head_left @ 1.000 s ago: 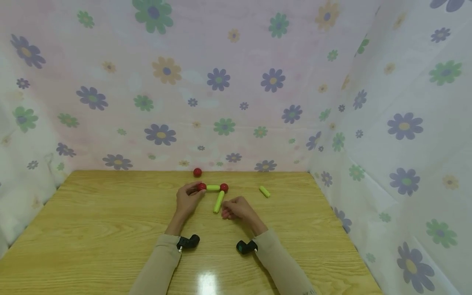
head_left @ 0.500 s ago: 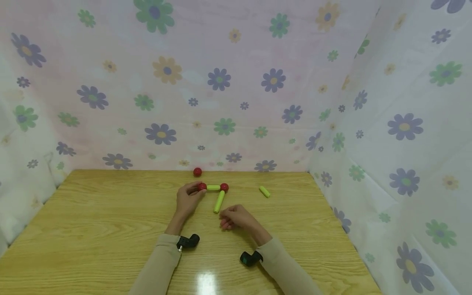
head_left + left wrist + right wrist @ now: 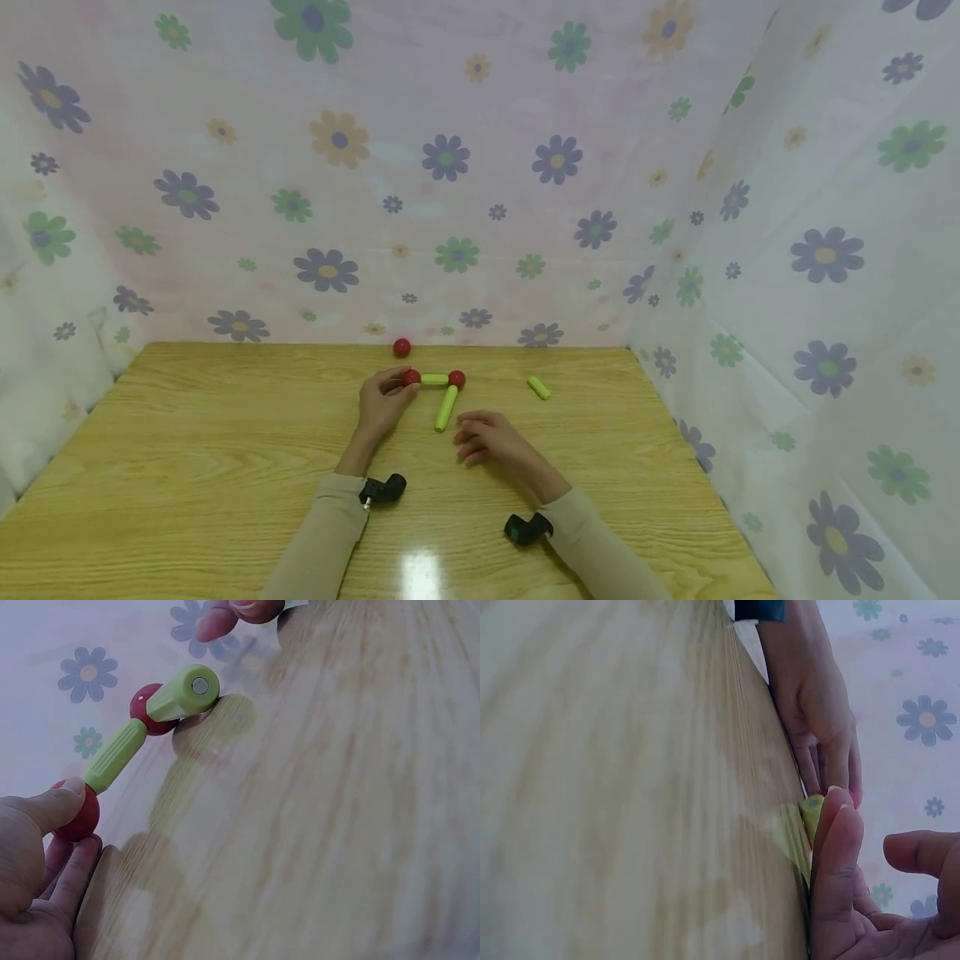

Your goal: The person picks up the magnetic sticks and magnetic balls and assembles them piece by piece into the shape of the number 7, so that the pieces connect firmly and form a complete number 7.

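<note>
My left hand (image 3: pixel 381 407) pinches a red ball (image 3: pixel 412 378) between thumb and fingers. From that ball a short yellow-green magnetic rod (image 3: pixel 434 379) runs to a second red ball (image 3: pixel 457 379). Another yellow-green rod (image 3: pixel 446 408) joins this second ball and points toward me; in the left wrist view its end shows a round metal disc (image 3: pixel 199 685). Just right of that rod's near end is my right hand (image 3: pixel 495 442), fingers relaxed and apart, holding nothing. In the right wrist view, its fingers partly hide a yellow-green rod (image 3: pixel 812 810).
A loose red ball (image 3: pixel 402 347) lies near the table's back edge, behind my left hand. To the right, a single yellow-green rod (image 3: pixel 538 387) rests on the wooden table (image 3: pixel 225 442). Flower-patterned cloth (image 3: pixel 495 275) hangs behind and at the sides.
My right hand has drawn back toward me from beside the near rod, and its curled fingers have spread. The left hand and the joined pieces stay in place.
</note>
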Available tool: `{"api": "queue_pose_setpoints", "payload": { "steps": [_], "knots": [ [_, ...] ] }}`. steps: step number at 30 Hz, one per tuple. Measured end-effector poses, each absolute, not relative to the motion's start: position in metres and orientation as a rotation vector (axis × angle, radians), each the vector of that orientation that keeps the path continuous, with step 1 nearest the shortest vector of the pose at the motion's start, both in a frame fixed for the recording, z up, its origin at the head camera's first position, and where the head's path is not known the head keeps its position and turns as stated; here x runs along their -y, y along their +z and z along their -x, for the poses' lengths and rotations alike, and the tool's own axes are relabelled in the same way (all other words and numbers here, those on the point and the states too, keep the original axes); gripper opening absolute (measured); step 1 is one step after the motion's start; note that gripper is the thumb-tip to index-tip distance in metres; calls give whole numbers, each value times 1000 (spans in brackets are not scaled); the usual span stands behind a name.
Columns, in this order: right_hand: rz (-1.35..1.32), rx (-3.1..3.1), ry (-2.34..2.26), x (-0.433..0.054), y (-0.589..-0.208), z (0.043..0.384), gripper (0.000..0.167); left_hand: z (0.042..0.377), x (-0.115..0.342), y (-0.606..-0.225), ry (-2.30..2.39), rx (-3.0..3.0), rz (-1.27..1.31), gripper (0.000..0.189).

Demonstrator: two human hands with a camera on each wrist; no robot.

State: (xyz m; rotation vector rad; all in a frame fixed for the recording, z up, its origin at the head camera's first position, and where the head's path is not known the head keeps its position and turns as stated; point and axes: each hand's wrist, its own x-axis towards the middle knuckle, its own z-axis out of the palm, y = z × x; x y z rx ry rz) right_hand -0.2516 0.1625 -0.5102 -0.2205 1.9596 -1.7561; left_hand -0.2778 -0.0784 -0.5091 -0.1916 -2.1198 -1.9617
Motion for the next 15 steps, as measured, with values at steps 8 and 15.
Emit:
{"api": "queue_pose_setpoints", "payload": {
  "steps": [8, 15],
  "knots": [
    [165, -1988, -1820, -181, -513, 269, 48, 279, 79, -510, -1965, 2100, 203, 39],
    [72, -2030, -1885, -195, -512, 278, 46, 280, 78, -511, -1951, 2104, 200, 38]
  ]
}}
